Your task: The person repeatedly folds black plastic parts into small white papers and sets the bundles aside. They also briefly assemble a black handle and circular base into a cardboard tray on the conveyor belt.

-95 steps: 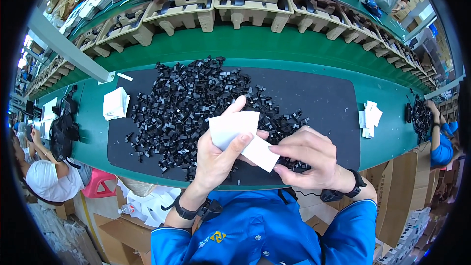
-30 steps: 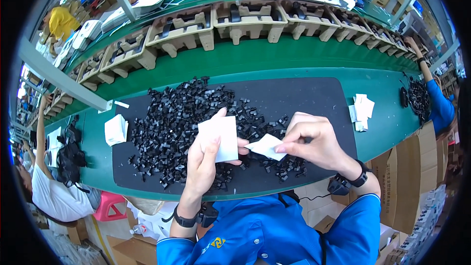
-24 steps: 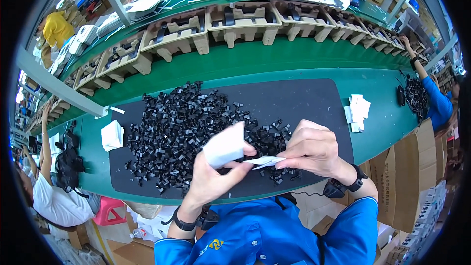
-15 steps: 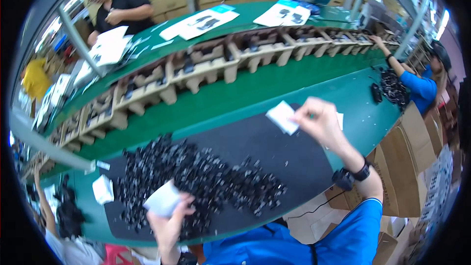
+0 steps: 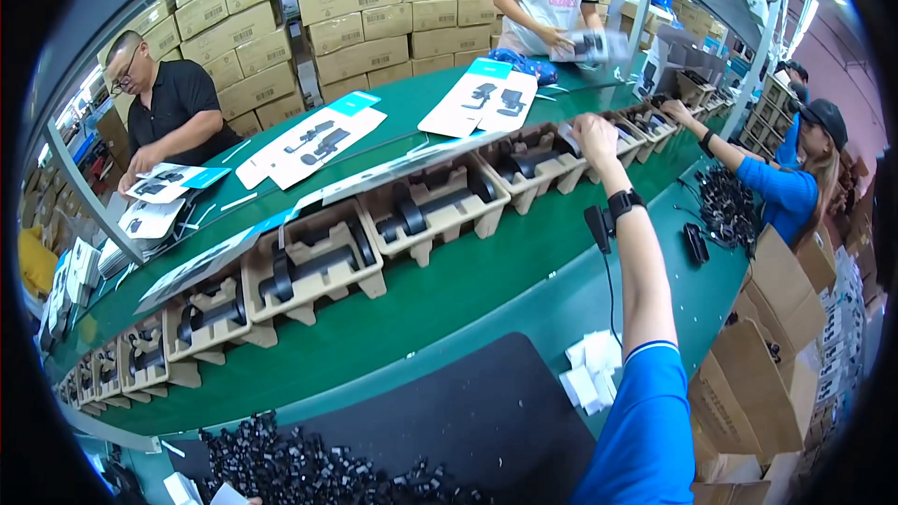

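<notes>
My right hand (image 5: 596,137) is stretched far out over the row of moulded cardboard trays (image 5: 440,224). Its fingers are closed, and the edge of a small white flat piece (image 5: 568,137) shows beside them, over a tray. At the bottom edge of the picture only a fingertip of my left hand (image 5: 254,501) shows, against another small white flat piece (image 5: 227,495). A heap of small black parts (image 5: 309,468) lies on the dark mat (image 5: 477,402) just beyond it. Black devices (image 5: 318,262) lie in the trays.
Loose white pieces (image 5: 591,372) lie right of the mat. Printed sheets (image 5: 313,140) lie along the far bench, some overhanging the trays. Black cables (image 5: 725,201) are piled at right, near a person in blue (image 5: 790,192). Two people stand across the bench. Open cartons (image 5: 748,402) stand at right.
My right hand has moved forward from over the mat to the trays, with a white piece. My left hand has slipped almost out of view at the bottom as the view tilted up.
</notes>
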`<state>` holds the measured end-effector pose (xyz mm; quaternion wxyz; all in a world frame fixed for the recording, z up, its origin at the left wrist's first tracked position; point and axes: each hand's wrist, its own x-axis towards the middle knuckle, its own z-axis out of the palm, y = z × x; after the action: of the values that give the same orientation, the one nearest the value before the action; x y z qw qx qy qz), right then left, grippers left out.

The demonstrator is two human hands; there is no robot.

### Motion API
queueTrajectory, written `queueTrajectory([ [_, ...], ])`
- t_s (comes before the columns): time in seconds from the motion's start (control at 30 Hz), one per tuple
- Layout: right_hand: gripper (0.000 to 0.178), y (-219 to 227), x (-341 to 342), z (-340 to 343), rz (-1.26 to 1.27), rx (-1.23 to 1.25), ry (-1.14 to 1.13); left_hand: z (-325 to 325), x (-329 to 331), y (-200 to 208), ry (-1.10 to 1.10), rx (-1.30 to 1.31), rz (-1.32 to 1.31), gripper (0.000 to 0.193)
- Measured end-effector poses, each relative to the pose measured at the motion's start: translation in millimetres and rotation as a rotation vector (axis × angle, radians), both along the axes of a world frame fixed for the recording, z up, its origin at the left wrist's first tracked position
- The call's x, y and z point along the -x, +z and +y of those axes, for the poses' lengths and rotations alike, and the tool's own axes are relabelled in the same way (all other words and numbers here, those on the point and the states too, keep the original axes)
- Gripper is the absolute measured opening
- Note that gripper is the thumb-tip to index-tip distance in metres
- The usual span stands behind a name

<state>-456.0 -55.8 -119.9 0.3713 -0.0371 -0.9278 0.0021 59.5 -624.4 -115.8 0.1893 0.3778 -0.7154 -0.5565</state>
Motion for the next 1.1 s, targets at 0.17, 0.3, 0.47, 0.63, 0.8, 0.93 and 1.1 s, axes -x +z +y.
queueTrajectory([
  [0.17, 0.017, -30.2, 24.7, 10.2, -0.130, -0.081, -0.027, 1.4, 15.4, -1.3, -0.003, 0.076, -0.004, 0.023],
  [0.3, 0.018, -41.3, 41.0, 15.6, -0.120, -0.167, -0.071, 11.3, 28.0, 1.3, 0.009, 0.059, -0.025, 0.022],
  [0.47, 0.020, -45.9, 36.5, 9.2, -0.163, -0.102, -0.135, 16.4, 21.9, -5.7, -0.001, 0.112, 0.003, 0.021],
  [0.63, 0.022, -28.1, 34.1, -2.0, -0.344, -0.019, -0.236, 7.0, 10.7, -7.4, 0.011, 0.124, -0.074, 0.020],
  [0.8, 0.026, -21.2, 27.6, -9.5, -0.330, -0.076, -0.231, 5.4, 12.9, -3.9, -0.029, 0.141, -0.034, 0.020],
  [0.93, 0.024, 7.9, -12.7, -13.4, -0.212, 0.030, -0.184, -6.1, 2.6, -7.3, -0.069, 0.101, 0.009, 0.025],
  [1.1, 0.028, 35.0, -146.6, -181.3, 0.020, -0.006, 0.871, 26.1, 16.8, -7.0, -0.091, -0.405, 0.083, 0.043],
])
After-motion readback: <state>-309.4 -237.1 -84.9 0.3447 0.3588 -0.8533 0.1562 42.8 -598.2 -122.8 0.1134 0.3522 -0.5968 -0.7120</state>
